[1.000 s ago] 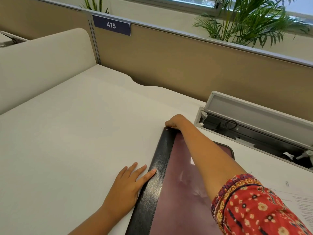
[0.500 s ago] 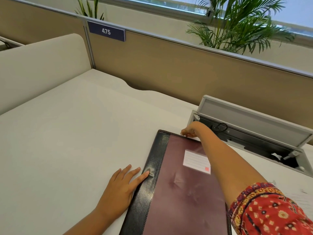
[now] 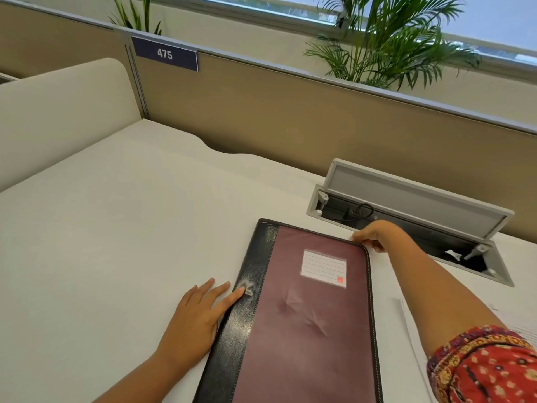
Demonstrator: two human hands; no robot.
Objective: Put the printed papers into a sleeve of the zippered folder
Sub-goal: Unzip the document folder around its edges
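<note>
A zippered folder (image 3: 308,312), maroon with a black spine and a white label, lies closed and flat on the white desk (image 3: 116,242). My left hand (image 3: 194,318) rests flat on the desk with its fingertips against the black spine. My right hand (image 3: 374,235) is at the folder's far right corner, fingers pinched on the zipper there; the zipper pull itself is hidden. The printed papers (image 3: 412,338) lie on the desk right of the folder, mostly covered by my right arm and red patterned sleeve.
An open cable box (image 3: 406,222) with a raised grey lid is set into the desk just behind my right hand. Beige partition walls stand at the back and left, with a sign reading 475 (image 3: 164,53). Plants stand behind the partition.
My right hand has slid along the folder's far edge from the left corner to the right corner. The left hand has stayed against the spine.
</note>
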